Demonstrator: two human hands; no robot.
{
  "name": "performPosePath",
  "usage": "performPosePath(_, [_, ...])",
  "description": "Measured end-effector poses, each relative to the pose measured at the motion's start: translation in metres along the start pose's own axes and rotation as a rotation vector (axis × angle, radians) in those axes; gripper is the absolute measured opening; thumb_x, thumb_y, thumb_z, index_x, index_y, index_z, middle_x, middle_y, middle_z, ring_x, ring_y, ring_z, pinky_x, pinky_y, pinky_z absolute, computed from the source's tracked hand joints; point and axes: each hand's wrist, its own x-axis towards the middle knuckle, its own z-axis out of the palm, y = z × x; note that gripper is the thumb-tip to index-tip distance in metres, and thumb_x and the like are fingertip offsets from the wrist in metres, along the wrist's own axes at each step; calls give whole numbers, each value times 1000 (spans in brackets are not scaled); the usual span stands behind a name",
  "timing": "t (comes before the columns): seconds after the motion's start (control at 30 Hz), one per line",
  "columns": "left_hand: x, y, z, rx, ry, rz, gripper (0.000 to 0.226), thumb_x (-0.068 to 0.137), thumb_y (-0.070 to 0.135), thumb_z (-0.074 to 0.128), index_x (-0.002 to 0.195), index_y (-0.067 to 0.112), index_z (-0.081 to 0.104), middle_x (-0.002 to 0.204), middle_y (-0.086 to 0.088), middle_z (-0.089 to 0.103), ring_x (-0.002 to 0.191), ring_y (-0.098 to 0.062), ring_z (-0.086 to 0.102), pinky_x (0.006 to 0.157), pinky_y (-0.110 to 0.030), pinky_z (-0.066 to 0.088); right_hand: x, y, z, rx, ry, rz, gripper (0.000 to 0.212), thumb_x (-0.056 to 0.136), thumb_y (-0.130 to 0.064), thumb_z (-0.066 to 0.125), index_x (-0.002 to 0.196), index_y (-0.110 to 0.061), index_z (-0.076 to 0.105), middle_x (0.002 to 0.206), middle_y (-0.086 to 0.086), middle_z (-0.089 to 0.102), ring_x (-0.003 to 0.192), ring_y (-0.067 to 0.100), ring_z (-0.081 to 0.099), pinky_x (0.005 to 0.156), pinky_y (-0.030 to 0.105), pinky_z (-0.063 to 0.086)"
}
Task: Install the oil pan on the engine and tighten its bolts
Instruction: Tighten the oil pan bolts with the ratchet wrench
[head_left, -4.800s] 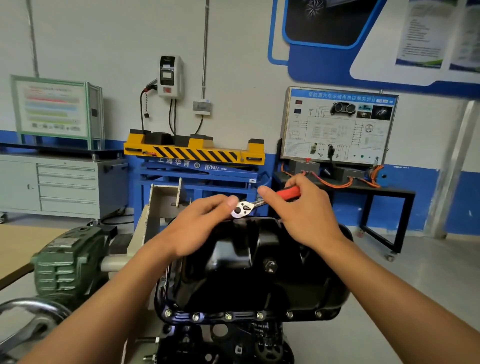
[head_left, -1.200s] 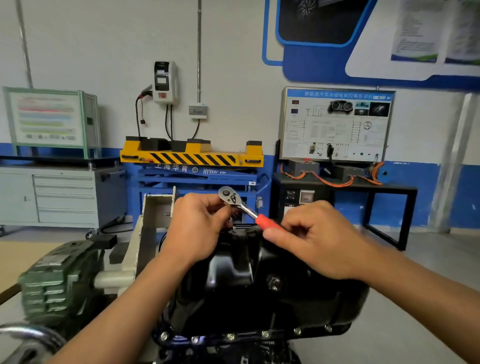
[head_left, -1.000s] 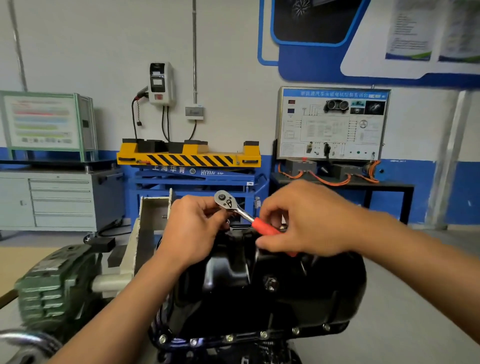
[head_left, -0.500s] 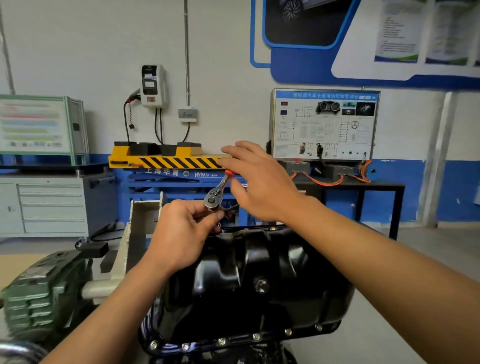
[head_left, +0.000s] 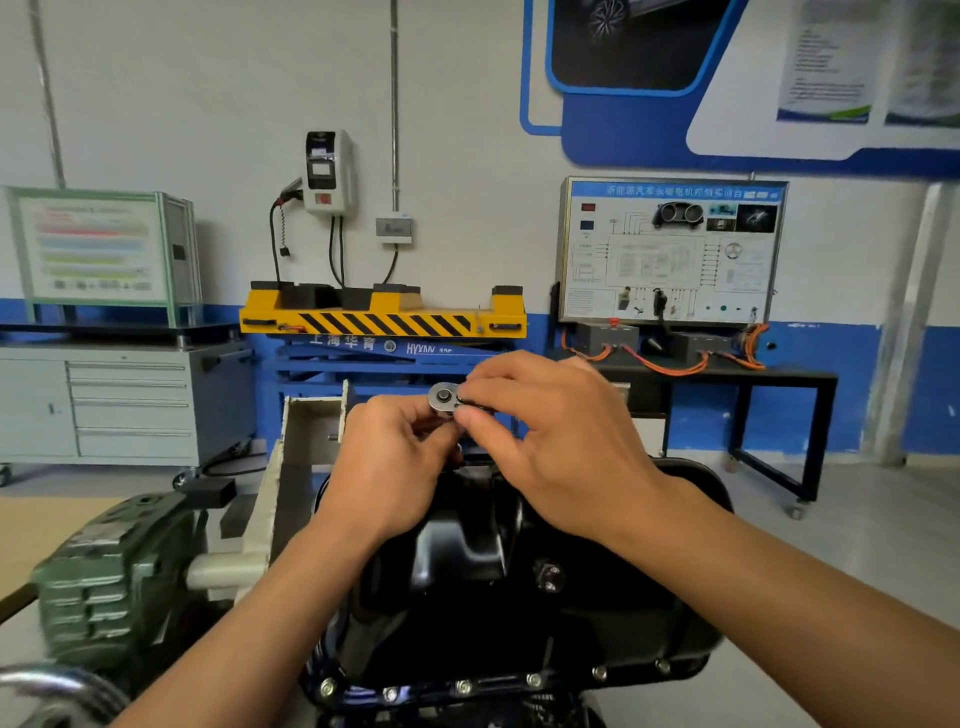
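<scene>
Looking down, I see my left hand (head_left: 387, 467) pinching the ratchet head (head_left: 443, 397) from below and my right hand (head_left: 561, 447) pinching its side; its handle hides under that hand; the oil pan (head_left: 519, 597) sits just below, far rim nearest both hands.

Only the round head of the ratchet (head_left: 443, 397) showed; its handle was hidden under the right hand (head_left: 561, 447), and the left hand (head_left: 395, 467) covered whatever sat beneath it. The handwheel (head_left: 62, 676) at lower left was blurred and cut off by the edge.
</scene>
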Motion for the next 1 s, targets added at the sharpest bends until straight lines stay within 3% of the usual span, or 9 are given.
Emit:
performPosePath(0.13, [-1, 1, -1, 7, 2, 15, 16, 90, 11, 69, 88, 22, 80, 74, 7, 76, 71, -17, 73, 75, -45, 59, 9, -1, 2, 120, -107, 137, 19, 97, -31, 57, 95, -20, 72, 85, -5, 70, 82, 15, 62, 72, 42, 52])
performPosePath(0.3, [-1, 3, -1, 24, 15, 23, 11, 90, 16, 72, 89, 24, 80, 67, 7, 73, 65, -13, 71, 73, -42, 59, 20, 4, -7, 139, -231, 55, 20, 98, -22, 57, 88, -16, 73, 63, -3, 61, 60, 14, 50, 60, 34, 43])
performPosePath(0.37, [-1, 3, -2, 32, 21, 17, 13, 90, 17, 72, 84, 27, 79, 63, 7, 72, 63, -12, 70, 72, -41, 58, 24, 6, -9, 61, -262, -12, 20, 99, -21, 55, 90, -13, 72, 64, 1, 62, 59, 17, 51, 60, 32, 40])
performPosePath(0.47, [-2, 3, -1, 42, 18, 9, 15, 89, 17, 72, 84, 30, 78, 64, 7, 72, 64, -16, 70, 72, -42, 58, 26, 13, -12, -10, -263, -71, 18, 99, -17, 56, 102, -8, 71, 72, 9, 69, 66, 29, 60, 62, 39, 49])
performPosePath(0.57, [-1, 3, -1, 38, 18, -1, 20, 90, 16, 71, 83, 33, 77, 64, 6, 72, 65, -17, 70, 73, -39, 59, 24, 19, -15, 41, -209, -94, 18, 97, -17, 59, 105, -10, 73, 79, 5, 72, 72, 27, 64, 65, 42, 52])
performPosePath(0.8, [-1, 1, -2, 50, 44, 35, 31, 87, 6, 71, 74, 34, 76, 69, 8, 73, 66, -14, 71, 66, -32, 57, 18, 9, -21, 24, -212, -13, 26, 86, -43, 65, 101, -23, 73, 89, -8, 71, 85, 19, 63, 72, 43, 53])
performPosePath(0.87, [-2, 2, -2, 44, 55, 31, 28, 84, 7, 75, 72, 33, 75, 70, 4, 74, 72, -27, 69, 68, -43, 57, 16, 4, -24, -2, -236, 43, 32, 82, -51, 68, 101, -26, 72, 90, -10, 71, 85, 16, 64, 74, 41, 53])
performPosePath(1.0, [-3, 6, -2, 16, 41, 2, 33, 82, -3, 72, 70, 28, 77, 68, 1, 73, 71, -29, 69, 66, -49, 56, 3, -11, -21, -7, -256, 204, 49, 70, -76, 59, 92, -33, 68, 72, -19, 64, 69, 0, 59, 65, 30, 52])
